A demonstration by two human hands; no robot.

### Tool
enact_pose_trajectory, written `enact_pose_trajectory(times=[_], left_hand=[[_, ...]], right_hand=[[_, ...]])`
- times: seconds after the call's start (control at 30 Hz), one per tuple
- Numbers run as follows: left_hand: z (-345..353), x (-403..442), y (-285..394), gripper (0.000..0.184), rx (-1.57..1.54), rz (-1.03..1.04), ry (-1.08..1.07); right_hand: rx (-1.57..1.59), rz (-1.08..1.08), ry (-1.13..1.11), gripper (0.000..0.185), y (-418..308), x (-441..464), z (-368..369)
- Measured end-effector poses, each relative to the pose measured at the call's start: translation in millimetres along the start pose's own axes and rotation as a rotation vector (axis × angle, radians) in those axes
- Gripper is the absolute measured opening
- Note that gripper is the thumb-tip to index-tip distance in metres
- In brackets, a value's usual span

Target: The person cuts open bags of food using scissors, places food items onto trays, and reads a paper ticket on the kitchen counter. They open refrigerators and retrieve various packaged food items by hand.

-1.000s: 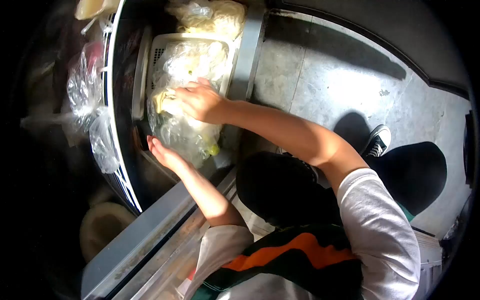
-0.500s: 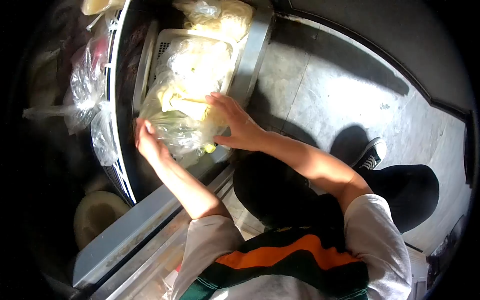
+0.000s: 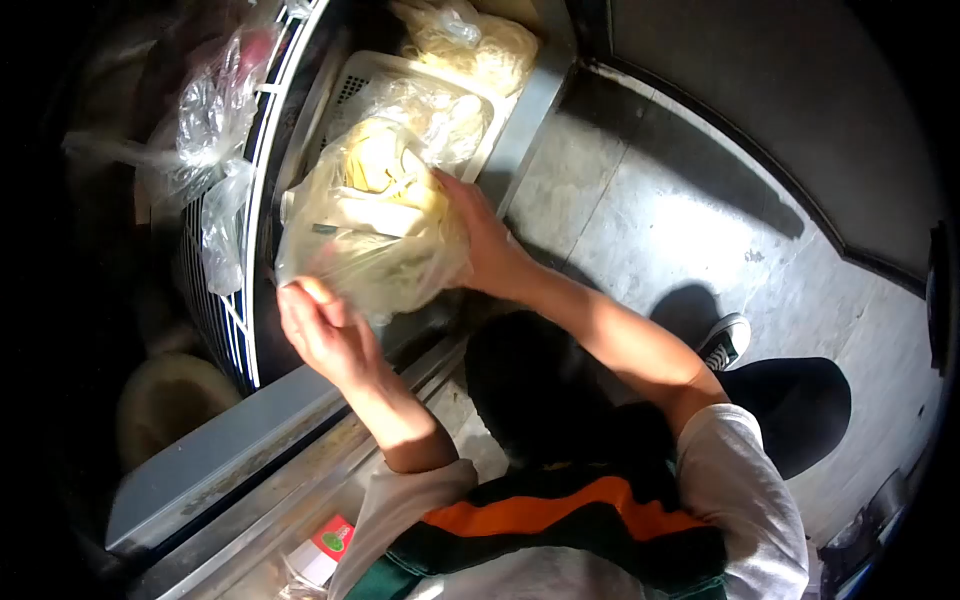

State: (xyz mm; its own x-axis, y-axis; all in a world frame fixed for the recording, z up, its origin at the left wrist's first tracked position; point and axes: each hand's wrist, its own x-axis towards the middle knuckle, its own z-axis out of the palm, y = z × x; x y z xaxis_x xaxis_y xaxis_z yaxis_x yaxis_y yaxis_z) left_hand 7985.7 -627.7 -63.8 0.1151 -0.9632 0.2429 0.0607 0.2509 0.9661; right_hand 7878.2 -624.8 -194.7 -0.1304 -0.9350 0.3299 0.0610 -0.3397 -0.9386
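A clear plastic bag (image 3: 400,265) with pale yellow pieces and something greenish inside is held up in front of the white basket. My left hand (image 3: 328,328) is closed on the bag's lower left edge, fingers curled. On the opposite side, my right hand (image 3: 485,238) wraps around the bag, its fingertips partly hidden behind it. What the yellow pieces are, I cannot tell. The white perforated basket (image 3: 372,64) stands just beyond and contains another clear bag (image 3: 455,125) of pale food.
A further bag of pale noodle-like strands (image 3: 475,50) lies behind the basket. Left of it runs a white wire rack (image 3: 262,180), with a knotted plastic bag (image 3: 215,140) beside it. A grey metal edge (image 3: 225,450) crosses below my left arm. Grey floor tiles (image 3: 640,200) lie to the right.
The bag has been lifted from the basket and now hangs nearer to me. My right hand has closed around its side; before, its fingers were spread. The view has shifted slightly.
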Motion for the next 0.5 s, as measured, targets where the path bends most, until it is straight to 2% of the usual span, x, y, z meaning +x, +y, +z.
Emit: enact_pose_trajectory(times=[0.07, 0.13, 0.17, 0.2, 0.23, 0.27, 0.3, 0.43, 0.47, 0.5], left_hand=[[14.5, -7.3, -1.3, 0.018, -0.021, -0.040, -0.133], [35.9, -21.3, -1.4, 0.015, -0.039, -0.106, -0.172], [53.2, -24.2, 3.5, 0.012, 0.137, 0.103, -0.356], [70.5, -27.1, 8.4, 0.011, 0.274, 0.340, -0.502], [83.5, -33.2, 16.1, 0.008, 0.267, 0.341, -0.703], [96.7, -39.1, 24.0, 0.005, 0.256, 0.332, -0.904], [108.9, -51.0, 30.6, 0.011, 0.186, 0.261, -1.087], [145.3, -89.3, 18.2, 0.013, -0.057, 0.349, -0.968], [141.9, -86.2, 12.6, 0.012, 0.016, 0.244, -1.048], [140.8, -77.0, 6.0, 0.011, 0.028, 0.250, -0.998]], right_hand=[[-0.086, -0.048, 0.013, 0.094, -14.1, -3.1, -0.5], [-0.307, -0.145, 0.074, 0.098, -11.4, -3.1, -2.0], [-0.313, -0.168, 0.049, 0.098, -10.2, -2.8, -4.6], [0.120, 0.052, 0.305, 0.093, -10.8, -3.3, -8.0], [0.087, 0.081, 0.375, 0.087, -11.2, -6.2, -23.8], [-0.140, 0.053, 0.419, 0.082, -15.0, -11.9, -45.1], [-0.349, 0.007, 0.445, 0.077, -19.5, -19.8, -66.9], [-0.638, 0.041, 0.638, 0.056, -33.5, -62.8, -161.6], [-0.666, 0.067, 0.679, 0.052, -36.1, -72.9, -180.5], [-0.701, 0.094, 0.718, 0.047, -39.6, -83.7, -198.9]])
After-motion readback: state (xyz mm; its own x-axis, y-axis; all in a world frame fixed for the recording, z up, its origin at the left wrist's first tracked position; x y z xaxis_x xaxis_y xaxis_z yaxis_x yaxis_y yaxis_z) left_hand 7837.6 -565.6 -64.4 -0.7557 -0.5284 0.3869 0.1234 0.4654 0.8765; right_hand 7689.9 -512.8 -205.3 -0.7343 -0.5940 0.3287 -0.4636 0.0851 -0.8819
